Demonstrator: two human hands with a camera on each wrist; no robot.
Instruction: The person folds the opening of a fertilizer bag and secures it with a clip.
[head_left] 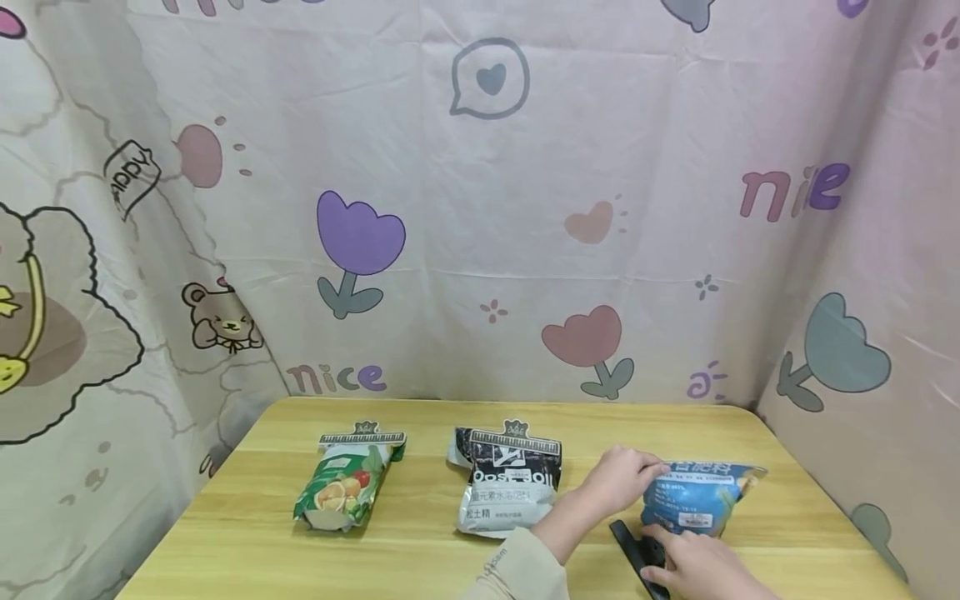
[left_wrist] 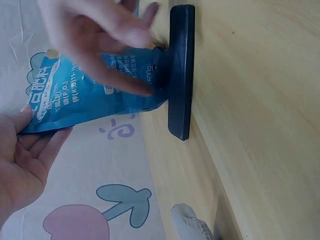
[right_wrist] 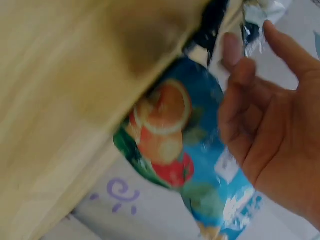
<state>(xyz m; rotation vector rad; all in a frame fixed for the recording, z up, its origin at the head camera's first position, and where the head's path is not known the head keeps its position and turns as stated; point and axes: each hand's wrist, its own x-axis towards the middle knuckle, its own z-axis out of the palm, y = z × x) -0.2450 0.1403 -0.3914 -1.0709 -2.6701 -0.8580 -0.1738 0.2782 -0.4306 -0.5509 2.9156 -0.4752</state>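
Observation:
A blue printed bag point(head_left: 686, 500) stands on the table at the right, its top edge flat and unclipped. My left hand point(head_left: 618, 479) pinches a top corner of it between thumb and fingers, as the left wrist view also shows. A long black sealing clip point(left_wrist: 181, 72) lies on the table right by the bag's bottom, its handle toward the bag. My right hand point(head_left: 697, 562) is at the clip, thumb and forefinger spread apart on either side of the handle. Blurred in the left wrist view, that hand point(left_wrist: 100, 42) overlaps the bag. Fruit pictures cover the bag's other face point(right_wrist: 165, 130).
A green bag point(head_left: 341, 492) stands at the left of the wooden table point(head_left: 247, 500), with a clip point(head_left: 363, 437) across its top. A black-and-white bag point(head_left: 506, 500) with a similar clip point(head_left: 516, 440) stands mid-table. A printed curtain point(head_left: 480, 208) surrounds the table's back and sides.

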